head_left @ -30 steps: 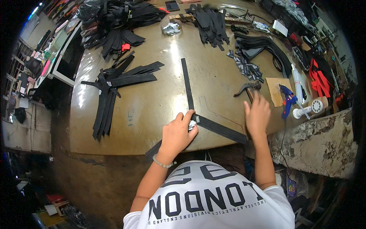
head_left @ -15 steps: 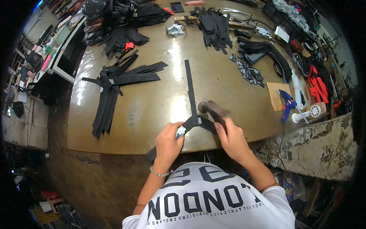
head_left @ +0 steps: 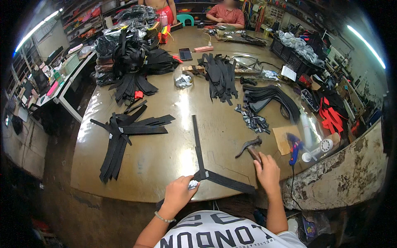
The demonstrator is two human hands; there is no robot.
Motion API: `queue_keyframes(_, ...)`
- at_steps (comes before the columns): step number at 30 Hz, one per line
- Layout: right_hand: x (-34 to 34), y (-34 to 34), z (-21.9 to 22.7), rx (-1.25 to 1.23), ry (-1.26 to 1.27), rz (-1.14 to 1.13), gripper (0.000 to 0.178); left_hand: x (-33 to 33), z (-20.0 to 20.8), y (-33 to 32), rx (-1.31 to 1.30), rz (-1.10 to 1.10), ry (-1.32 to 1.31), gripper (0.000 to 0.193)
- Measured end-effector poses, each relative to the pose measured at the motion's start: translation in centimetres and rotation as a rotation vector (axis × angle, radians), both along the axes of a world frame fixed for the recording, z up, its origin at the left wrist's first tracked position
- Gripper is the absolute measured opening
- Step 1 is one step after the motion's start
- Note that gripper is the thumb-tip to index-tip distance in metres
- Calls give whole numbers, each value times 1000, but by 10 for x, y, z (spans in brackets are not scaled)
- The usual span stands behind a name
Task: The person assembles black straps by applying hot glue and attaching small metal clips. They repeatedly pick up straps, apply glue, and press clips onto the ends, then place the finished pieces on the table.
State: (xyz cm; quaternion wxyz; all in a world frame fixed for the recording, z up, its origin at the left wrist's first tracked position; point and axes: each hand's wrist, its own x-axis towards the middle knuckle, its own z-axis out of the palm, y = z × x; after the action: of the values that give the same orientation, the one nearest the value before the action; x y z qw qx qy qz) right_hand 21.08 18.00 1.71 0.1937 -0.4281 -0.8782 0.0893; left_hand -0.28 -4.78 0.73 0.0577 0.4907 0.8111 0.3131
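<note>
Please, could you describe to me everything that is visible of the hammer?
The hammer has a dark, metal-looking head, with one long, curved end tapering toward the left. Its brown handle, apparently wooden, slants down toward the person, its lower part hidden in the right hand, which grips it. The head is over the right part of the brown table; whether it touches the surface, I cannot tell.

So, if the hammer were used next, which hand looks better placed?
Probably the right hand: it has the hammer by its handle. The left hand is at the black straps, holding small whitish pieces.
</note>
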Motion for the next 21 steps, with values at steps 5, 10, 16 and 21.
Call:
queue_keyframes(5,2,37,9,-324,257,91,26,-4,11,4,113,-65,-79,26)
queue_keyframes(10,-69,-16,1,-1222,482,836,36,15,21,11,639,157,-669,20)
queue_keyframes(16,-132,-47,-12,-1083,437,611,39,31,9,22,109,196,-772,27)
queue_keyframes(21,-115,-27,-7,-972,176,665,45,21,26,14,361,80,-120,19)
